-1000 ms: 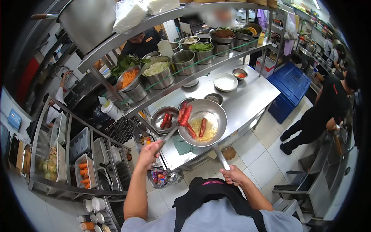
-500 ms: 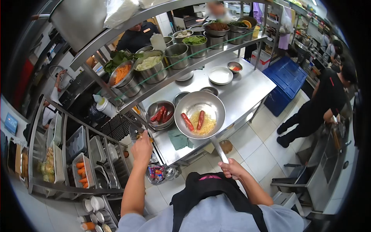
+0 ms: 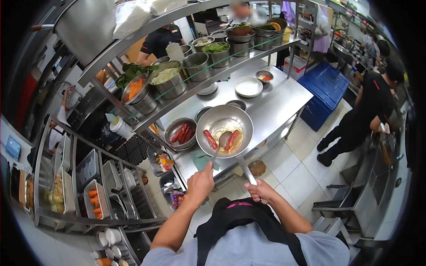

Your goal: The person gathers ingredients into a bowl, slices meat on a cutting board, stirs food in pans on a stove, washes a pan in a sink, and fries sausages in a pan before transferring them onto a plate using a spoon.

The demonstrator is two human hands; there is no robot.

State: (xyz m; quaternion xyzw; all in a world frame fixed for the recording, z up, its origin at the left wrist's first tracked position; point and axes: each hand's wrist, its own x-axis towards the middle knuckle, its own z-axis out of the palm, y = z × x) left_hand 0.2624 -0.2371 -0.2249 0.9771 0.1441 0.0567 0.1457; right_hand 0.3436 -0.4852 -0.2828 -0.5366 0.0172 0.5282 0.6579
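Observation:
My right hand point(image 3: 261, 191) grips the long metal handle of a frying pan point(image 3: 205, 122), which is held level above the front of the steel table. Inside it, two red sausages point(image 3: 208, 139) lie in a yellowish, bubbling layer. A metal spoon point(image 3: 224, 138) is closed in my left hand point(image 3: 201, 182); its bowl rests in the pan between the sausages, close to the right one. Just left of the pan, a steel bowl point(image 3: 171, 123) holds several more red sausages point(image 3: 182, 133). A green cloth point(image 3: 202, 158) lies below the pan, partly hidden.
The steel table point(image 3: 282, 99) carries a white plate point(image 3: 248, 87) and a small bowl with red pieces point(image 3: 265, 76). Above, a shelf point(image 3: 208, 74) bears pots of vegetables. A rack point(image 3: 116, 166) stands left, a blue bin point(image 3: 323, 95) right. A person in black point(image 3: 370, 99) works at the right counter.
My left hand has moved right from beside the sausage bowl, and the spoon is now in the pan. The right hand still holds the pan. The whole view has shifted slightly.

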